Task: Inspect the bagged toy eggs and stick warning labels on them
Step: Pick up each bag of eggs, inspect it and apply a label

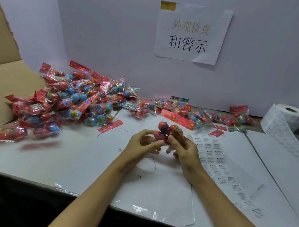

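One clear bag of red toy eggs (168,130) is held up over the middle of the table, its red card header (177,119) pointing away to the right. My left hand (143,143) grips the bag from the left with curled fingers. My right hand (183,147) pinches it from the right. A strip of white warning labels (213,156) lies flat on the table just right of my right hand. A big heap of bagged eggs (71,100) fills the left back of the table.
A roll of labels (286,117) stands at the far right. More bagged eggs (215,116) lie in a row along the white back wall, under a paper sign (191,33). An open cardboard box (4,78) sits at the left. White sheets (89,153) cover the table.
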Available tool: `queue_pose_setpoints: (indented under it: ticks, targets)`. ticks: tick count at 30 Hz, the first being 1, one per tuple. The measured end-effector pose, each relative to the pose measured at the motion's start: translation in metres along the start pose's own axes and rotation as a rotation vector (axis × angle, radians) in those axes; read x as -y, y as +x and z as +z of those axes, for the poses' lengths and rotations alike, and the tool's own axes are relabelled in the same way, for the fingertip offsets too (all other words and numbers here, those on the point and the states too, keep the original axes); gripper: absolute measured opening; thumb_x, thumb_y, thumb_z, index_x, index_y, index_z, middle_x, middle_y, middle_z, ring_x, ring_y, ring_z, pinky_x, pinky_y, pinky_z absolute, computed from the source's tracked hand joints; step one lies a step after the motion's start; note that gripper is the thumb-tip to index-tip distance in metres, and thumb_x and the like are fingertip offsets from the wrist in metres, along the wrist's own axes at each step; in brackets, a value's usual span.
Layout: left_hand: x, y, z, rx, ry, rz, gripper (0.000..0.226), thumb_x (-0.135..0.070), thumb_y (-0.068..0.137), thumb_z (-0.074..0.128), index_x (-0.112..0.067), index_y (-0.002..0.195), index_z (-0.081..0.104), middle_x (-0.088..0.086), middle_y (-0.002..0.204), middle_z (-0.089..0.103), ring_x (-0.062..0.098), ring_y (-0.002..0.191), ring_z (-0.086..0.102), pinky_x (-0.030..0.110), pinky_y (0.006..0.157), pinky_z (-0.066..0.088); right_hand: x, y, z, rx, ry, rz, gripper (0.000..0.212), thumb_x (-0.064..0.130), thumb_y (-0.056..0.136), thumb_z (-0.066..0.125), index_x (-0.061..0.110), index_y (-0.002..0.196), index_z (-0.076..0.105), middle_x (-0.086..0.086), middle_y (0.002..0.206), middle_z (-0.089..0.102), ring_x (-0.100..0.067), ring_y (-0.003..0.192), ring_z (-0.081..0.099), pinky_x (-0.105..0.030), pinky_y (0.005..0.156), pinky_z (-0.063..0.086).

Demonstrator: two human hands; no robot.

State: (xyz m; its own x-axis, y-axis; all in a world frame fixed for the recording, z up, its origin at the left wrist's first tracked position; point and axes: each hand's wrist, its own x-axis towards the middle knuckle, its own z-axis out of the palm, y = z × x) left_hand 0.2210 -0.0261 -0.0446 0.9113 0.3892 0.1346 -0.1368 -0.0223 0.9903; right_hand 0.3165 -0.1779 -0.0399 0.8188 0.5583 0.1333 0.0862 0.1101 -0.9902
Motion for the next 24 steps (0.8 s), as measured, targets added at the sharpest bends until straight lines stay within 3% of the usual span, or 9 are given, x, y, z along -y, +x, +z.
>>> queue_pose_setpoints:
  ticks: [4, 9, 16, 21, 24]
  targets:
    - [-0.003, -0.002, 0.001, -0.018, -0.136, 0.03, 0.03, -0.009, 0.087, 0.08, -0.003, 0.114, 0.072, 0.02, 0.095, 0.077, 0.031, 0.081, 0.076, 0.032, 0.074, 0.061, -0.003, 0.0, 0.001, 0.015, -0.038, -0.062, 0.049, 0.075, 0.058, 0.08, 0.038, 0.089, 0.074, 0.004, 0.073, 0.07, -0.006, 0.061, 0.057, -0.017, 0.057, 0.046]
    - [-0.009, -0.003, 0.0, -0.037, -0.216, -0.006, 0.042, -0.017, 0.075, 0.085, -0.001, 0.111, 0.072, 0.026, 0.095, 0.076, 0.035, 0.083, 0.077, 0.033, 0.074, 0.061, -0.005, 0.002, -0.001, -0.005, 0.028, -0.03, 0.066, 0.047, 0.061, 0.094, 0.028, 0.116, 0.063, -0.01, 0.071, 0.067, -0.014, 0.061, 0.059, -0.025, 0.059, 0.048]
    - [-0.012, -0.001, -0.005, -0.006, -0.307, -0.048, 0.038, -0.017, 0.076, 0.084, -0.001, 0.108, 0.071, 0.026, 0.1, 0.076, 0.038, 0.091, 0.076, 0.033, 0.077, 0.062, -0.005, 0.005, -0.003, 0.036, 0.109, -0.041, 0.054, 0.032, 0.072, 0.083, 0.025, 0.122, 0.062, -0.01, 0.068, 0.07, -0.017, 0.057, 0.062, -0.019, 0.055, 0.047]
    - [-0.013, 0.0, -0.009, 0.027, -0.353, -0.075, 0.03, -0.012, 0.077, 0.082, -0.002, 0.103, 0.071, 0.028, 0.102, 0.075, 0.036, 0.09, 0.077, 0.03, 0.076, 0.062, 0.0, 0.007, -0.008, 0.167, 0.247, 0.063, 0.048, 0.024, 0.077, 0.083, 0.02, 0.122, 0.067, -0.009, 0.078, 0.069, -0.018, 0.068, 0.064, -0.033, 0.068, 0.043]
    - [-0.014, 0.0, -0.012, 0.037, -0.354, -0.088, 0.033, -0.013, 0.077, 0.082, -0.001, 0.105, 0.07, 0.027, 0.104, 0.075, 0.035, 0.09, 0.077, 0.029, 0.075, 0.061, 0.004, 0.008, -0.012, 0.288, 0.332, 0.165, 0.048, 0.029, 0.071, 0.086, 0.029, 0.117, 0.073, -0.007, 0.085, 0.071, -0.017, 0.076, 0.067, -0.031, 0.071, 0.048]
